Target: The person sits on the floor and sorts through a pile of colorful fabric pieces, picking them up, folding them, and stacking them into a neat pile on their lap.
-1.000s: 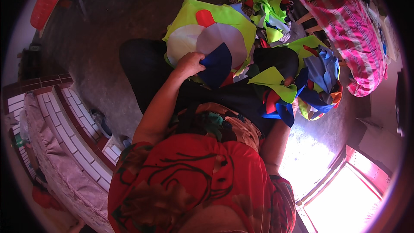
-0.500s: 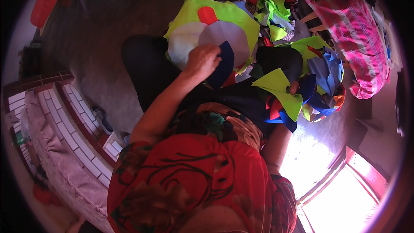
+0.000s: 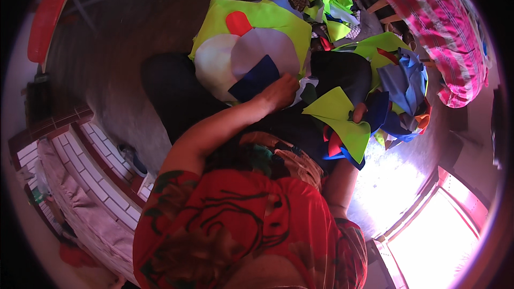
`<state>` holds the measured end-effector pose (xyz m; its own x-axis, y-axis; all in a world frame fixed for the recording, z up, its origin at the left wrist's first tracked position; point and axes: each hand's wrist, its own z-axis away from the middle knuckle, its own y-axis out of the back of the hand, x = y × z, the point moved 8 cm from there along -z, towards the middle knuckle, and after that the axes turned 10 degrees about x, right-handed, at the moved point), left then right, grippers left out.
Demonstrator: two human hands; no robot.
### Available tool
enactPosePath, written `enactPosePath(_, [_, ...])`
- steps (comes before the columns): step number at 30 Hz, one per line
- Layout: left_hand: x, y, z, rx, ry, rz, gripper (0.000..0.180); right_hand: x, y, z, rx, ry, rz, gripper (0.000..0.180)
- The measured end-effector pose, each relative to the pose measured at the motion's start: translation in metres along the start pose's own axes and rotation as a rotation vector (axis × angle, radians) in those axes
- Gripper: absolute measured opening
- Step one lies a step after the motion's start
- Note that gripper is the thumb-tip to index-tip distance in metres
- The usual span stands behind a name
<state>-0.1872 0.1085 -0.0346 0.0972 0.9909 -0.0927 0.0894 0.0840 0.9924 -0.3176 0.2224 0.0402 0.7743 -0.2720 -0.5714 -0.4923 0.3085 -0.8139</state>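
Across my lap lies a lime-green cloth [image 3: 211, 18] carrying a white round piece [image 3: 211, 64], a pale lilac round piece [image 3: 278, 43] and a small red tab [image 3: 239, 23]. A dark blue fabric piece [image 3: 256, 80] rests over the lower part of the round pieces. My left hand [image 3: 282, 91] is by its right end with curled fingers; whatever they grip is hidden. My right hand [image 3: 359, 112] holds a bunch of fabric pieces [image 3: 342, 115], lime green on top with red and blue below. Its thumb shows; the other fingers are covered.
Beside my right leg sits a heap of blue, green and orange fabric pieces [image 3: 404, 85]. Farther off is another pile of lime-green scraps [image 3: 326, 0]. Pink plaid cloth [image 3: 428, 27] hangs at the far right. A red object [image 3: 51, 21] stands at the far left, above white brick-patterned steps [image 3: 96, 176].
The blue piece has gone from raised under my left hand to lying across the round pieces. My left hand has moved right and nearer to me. The right hand keeps its bunch.
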Motion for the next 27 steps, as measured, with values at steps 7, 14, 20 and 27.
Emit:
enactPosePath(7, [0.01, 0.001, -0.002, -0.01, -0.115, -0.221, 0.019, 0.001, 0.006, 0.001, 0.022, -0.002, 0.004, 0.032])
enactPosePath(14, [-0.013, 0.008, -0.001, 0.188, 0.174, 0.258, 0.013, 0.006, 0.009, 0.002, 0.029, -0.026, 0.004, 0.035])
enactPosePath(20, [-0.058, 0.047, 0.016, 0.547, 0.5, 0.343, 0.008, 0.007, 0.025, 0.005, 0.039, -0.041, -0.008, 0.037])
enactPosePath(27, [-0.066, 0.062, 0.019, 0.594, 0.545, 0.298, 0.011, 0.01, 0.071, 0.014, 0.049, -0.204, -0.121, 0.04])
